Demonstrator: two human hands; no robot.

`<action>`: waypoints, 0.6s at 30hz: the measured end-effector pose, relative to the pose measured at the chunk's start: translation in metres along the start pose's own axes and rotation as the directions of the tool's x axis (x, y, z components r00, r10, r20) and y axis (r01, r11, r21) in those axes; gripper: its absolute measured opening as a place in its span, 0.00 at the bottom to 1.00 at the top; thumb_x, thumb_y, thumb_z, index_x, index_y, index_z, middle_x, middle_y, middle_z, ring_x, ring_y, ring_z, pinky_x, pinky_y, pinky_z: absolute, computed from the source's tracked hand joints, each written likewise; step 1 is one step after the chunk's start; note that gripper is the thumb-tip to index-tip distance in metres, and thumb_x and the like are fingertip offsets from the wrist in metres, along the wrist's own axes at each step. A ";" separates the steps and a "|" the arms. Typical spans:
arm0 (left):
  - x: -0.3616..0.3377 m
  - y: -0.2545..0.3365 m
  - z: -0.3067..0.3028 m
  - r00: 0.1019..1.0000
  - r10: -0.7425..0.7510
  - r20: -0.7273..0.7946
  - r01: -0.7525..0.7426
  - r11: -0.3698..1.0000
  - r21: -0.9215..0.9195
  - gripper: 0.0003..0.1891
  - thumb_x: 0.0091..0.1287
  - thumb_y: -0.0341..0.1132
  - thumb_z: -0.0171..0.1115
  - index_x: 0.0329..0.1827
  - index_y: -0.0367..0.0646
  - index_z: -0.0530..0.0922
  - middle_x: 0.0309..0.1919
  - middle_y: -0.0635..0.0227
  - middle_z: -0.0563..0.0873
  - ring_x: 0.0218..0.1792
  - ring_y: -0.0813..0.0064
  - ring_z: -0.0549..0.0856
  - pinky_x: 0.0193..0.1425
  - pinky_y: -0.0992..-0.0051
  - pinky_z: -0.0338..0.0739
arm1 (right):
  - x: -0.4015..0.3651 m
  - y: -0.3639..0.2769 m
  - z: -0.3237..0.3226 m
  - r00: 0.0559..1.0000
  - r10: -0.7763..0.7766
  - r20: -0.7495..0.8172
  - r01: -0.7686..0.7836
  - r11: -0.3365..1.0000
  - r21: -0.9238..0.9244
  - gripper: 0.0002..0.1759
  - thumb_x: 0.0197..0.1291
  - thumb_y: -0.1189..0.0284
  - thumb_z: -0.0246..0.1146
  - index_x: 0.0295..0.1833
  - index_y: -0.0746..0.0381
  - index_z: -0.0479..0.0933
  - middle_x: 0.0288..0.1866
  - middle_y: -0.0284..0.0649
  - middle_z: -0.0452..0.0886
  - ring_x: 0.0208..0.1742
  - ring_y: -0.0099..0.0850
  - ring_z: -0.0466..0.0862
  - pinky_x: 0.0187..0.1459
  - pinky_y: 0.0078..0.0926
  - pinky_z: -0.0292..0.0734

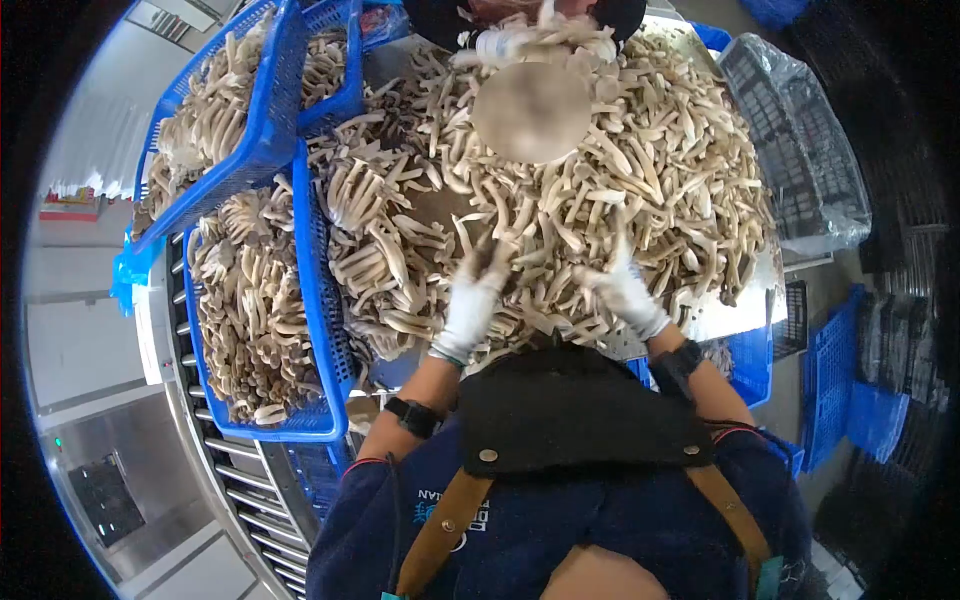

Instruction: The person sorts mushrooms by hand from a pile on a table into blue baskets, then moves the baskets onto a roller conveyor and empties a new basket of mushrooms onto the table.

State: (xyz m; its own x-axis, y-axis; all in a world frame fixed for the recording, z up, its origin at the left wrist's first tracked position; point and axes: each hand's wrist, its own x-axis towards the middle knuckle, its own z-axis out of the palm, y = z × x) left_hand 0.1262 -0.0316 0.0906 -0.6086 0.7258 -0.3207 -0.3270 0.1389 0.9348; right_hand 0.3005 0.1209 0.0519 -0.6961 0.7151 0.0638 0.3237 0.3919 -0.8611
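A broad heap of pale, long-stemmed mushrooms (pixel 570 215) covers the metal table in front of me. My left hand (pixel 473 302), in a white glove with darkened fingertips, rests at the near left part of the heap. Its fingers are apart and touch the mushrooms. My right hand (pixel 628 292), gloved the same way, lies to the right with fingers spread over loose mushrooms. Nothing is seen gripped in either hand. To the left of my left hand, mushroom clusters (pixel 375 262) lie in thicker bunches.
Blue crates full of mushrooms stand at left, one (pixel 325 330) low and one (pixel 262 130) higher, beside a roller conveyor (pixel 250 480). Across the table, a co-worker's gloved hands (pixel 540 42) are blurred over the heap. A plastic-covered dark crate (pixel 800 150) stands at right.
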 end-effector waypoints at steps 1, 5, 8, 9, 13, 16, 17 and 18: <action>0.001 0.011 -0.011 0.991 -0.123 -0.058 0.123 0.992 -0.004 0.24 0.71 0.39 0.59 0.66 0.37 0.69 0.45 0.63 0.83 0.38 0.77 0.85 0.43 0.81 0.83 | 0.000 -0.005 -0.012 0.998 0.007 -0.068 -0.009 1.000 -0.025 0.53 0.53 0.71 0.68 0.77 0.63 0.40 0.75 0.58 0.50 0.72 0.45 0.61 0.71 0.39 0.62; 0.039 -0.031 -0.032 0.997 -0.053 -0.056 0.067 0.956 0.285 0.32 0.71 0.49 0.56 0.71 0.40 0.62 0.55 0.57 0.78 0.52 0.68 0.77 0.56 0.71 0.74 | 0.002 0.000 0.002 0.923 -0.284 0.259 0.334 0.926 -0.175 0.32 0.55 0.59 0.65 0.65 0.55 0.69 0.67 0.51 0.65 0.67 0.46 0.66 0.64 0.54 0.65; 0.050 -0.033 -0.011 0.972 -0.062 0.226 -0.038 0.910 0.412 0.38 0.69 0.52 0.58 0.74 0.39 0.58 0.64 0.50 0.73 0.63 0.61 0.73 0.64 0.64 0.70 | 0.006 -0.015 0.053 0.603 -0.080 0.793 0.625 0.666 -0.407 0.28 0.57 0.53 0.61 0.63 0.48 0.72 0.60 0.48 0.72 0.61 0.47 0.73 0.62 0.49 0.69; 0.053 -0.019 -0.010 0.956 -0.021 0.291 -0.107 0.903 0.416 0.38 0.68 0.51 0.60 0.74 0.37 0.59 0.63 0.50 0.74 0.60 0.62 0.77 0.61 0.65 0.75 | 0.012 0.012 0.060 0.654 -0.151 0.742 0.661 0.591 -0.462 0.29 0.56 0.48 0.61 0.60 0.52 0.73 0.55 0.47 0.76 0.56 0.47 0.76 0.58 0.43 0.72; 0.031 0.038 -0.099 0.850 0.525 -0.036 -0.022 0.104 0.994 0.42 0.57 0.53 0.67 0.70 0.37 0.63 0.68 0.45 0.66 0.67 0.53 0.68 0.69 0.55 0.64 | 0.070 0.010 0.048 0.766 0.130 0.630 0.488 0.522 -0.700 0.31 0.60 0.51 0.59 0.66 0.53 0.70 0.54 0.44 0.80 0.60 0.40 0.76 0.57 0.41 0.68; 0.051 0.003 -0.195 0.978 0.175 -0.112 0.121 -0.038 0.992 0.50 0.53 0.61 0.68 0.70 0.33 0.62 0.65 0.40 0.70 0.67 0.45 0.68 0.70 0.54 0.63 | 0.080 -0.018 0.045 0.743 0.135 0.655 0.513 0.513 -0.688 0.35 0.63 0.51 0.55 0.72 0.54 0.63 0.62 0.49 0.76 0.62 0.44 0.75 0.64 0.43 0.64; 0.063 -0.017 -0.205 0.978 0.142 -0.152 0.142 0.077 0.987 0.49 0.53 0.60 0.69 0.69 0.32 0.63 0.63 0.40 0.73 0.65 0.45 0.71 0.68 0.57 0.65 | 0.081 -0.040 0.046 0.758 0.102 0.645 0.462 0.615 -0.639 0.36 0.63 0.50 0.55 0.72 0.57 0.62 0.62 0.50 0.75 0.62 0.45 0.75 0.63 0.43 0.66; 0.070 -0.027 -0.209 0.978 0.105 -0.178 0.156 0.188 0.970 0.49 0.53 0.60 0.70 0.69 0.30 0.63 0.60 0.41 0.75 0.63 0.45 0.73 0.67 0.59 0.68 | 0.080 -0.057 0.051 0.777 0.077 0.625 0.397 0.709 -0.582 0.37 0.63 0.50 0.54 0.72 0.59 0.62 0.62 0.52 0.75 0.61 0.46 0.75 0.62 0.43 0.68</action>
State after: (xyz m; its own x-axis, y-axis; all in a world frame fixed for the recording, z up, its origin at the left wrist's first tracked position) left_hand -0.0586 -0.1250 0.0109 -0.7584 0.6048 -0.2431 0.5446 0.7929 0.2734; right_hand 0.1938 0.1263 0.0808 -0.9163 0.2244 -0.3317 0.3259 0.8991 -0.2921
